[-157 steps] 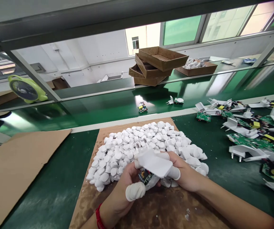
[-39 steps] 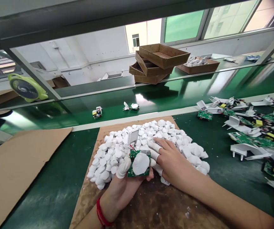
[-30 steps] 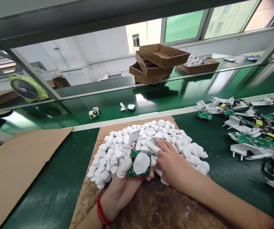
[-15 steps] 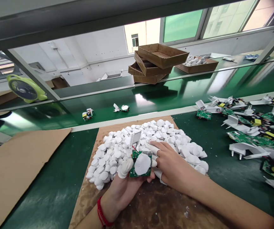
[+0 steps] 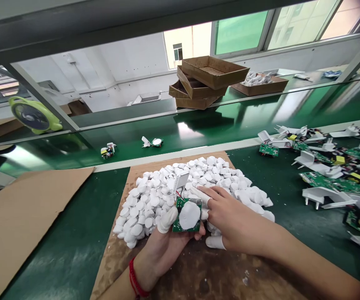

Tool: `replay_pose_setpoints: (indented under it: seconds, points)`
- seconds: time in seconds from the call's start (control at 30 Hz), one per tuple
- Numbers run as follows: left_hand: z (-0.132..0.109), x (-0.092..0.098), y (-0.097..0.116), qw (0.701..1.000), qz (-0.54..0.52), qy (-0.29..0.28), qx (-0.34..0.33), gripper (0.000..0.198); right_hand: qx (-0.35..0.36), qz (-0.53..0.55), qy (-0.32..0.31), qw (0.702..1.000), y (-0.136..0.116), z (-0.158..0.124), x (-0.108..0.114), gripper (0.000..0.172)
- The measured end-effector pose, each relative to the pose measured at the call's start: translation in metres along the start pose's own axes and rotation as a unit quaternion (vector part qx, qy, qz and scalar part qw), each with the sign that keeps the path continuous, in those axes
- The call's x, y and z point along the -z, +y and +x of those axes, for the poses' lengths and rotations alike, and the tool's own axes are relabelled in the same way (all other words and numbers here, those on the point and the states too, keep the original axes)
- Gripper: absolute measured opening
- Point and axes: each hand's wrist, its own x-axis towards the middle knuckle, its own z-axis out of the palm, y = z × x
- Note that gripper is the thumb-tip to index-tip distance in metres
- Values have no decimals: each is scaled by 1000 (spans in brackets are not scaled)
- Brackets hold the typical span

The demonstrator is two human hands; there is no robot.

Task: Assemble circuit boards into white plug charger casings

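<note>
My left hand [image 5: 164,246] is closed on a green circuit board [image 5: 180,227], its thumb at the board's left edge. A flat white round putty lump [image 5: 189,215] covers most of the board's face. Red and dark wires run from the board's top to a white plastic plug part [image 5: 181,181], which stands up over the pile. My right hand [image 5: 230,216] is just right of the board, its fingers stretched out and its thumb apart. White finger cots cover several fingertips. Whether the right fingertips touch the board's edge is hard to tell. Behind both hands spreads a pile of white putty lumps [image 5: 154,187].
The pile lies on a brown board [image 5: 111,266]. Several circuit boards with white plugs [image 5: 333,181] crowd the right side. Cardboard [image 5: 32,212] lies left. Two assemblies sit on the green conveyor [image 5: 136,129]; stacked brown trays [image 5: 211,75] and a green fan [image 5: 32,115] stand beyond.
My right thumb has swung down and away from the board, and the right hand has opened wider. The held circuit board has shifted slightly right. The two assemblies on the conveyor have travelled left.
</note>
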Motion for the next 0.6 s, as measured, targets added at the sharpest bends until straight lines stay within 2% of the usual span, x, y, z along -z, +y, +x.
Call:
replay_pose_setpoints:
  seconds: [0.13,0.2,0.3,0.5,0.6]
  points:
    - [0,1,-1,1000,-1,0,8,34,22,-14,-44,999,2,-4,6,19]
    - [1,2,-1,1000,-4,2,7,34,30,-22,-52,998,2,-5,7,26]
    - [1,3,-1,1000,-3,3,4,36,33,-29,-31,999,2,-5,5,29]
    - [2,2,0,1000,-5,16,-7,42,31,-62,21,997,4,0,-5,11]
    - [2,2,0,1000,-4,17,-6,42,14,-72,36,997,5,4,-10,12]
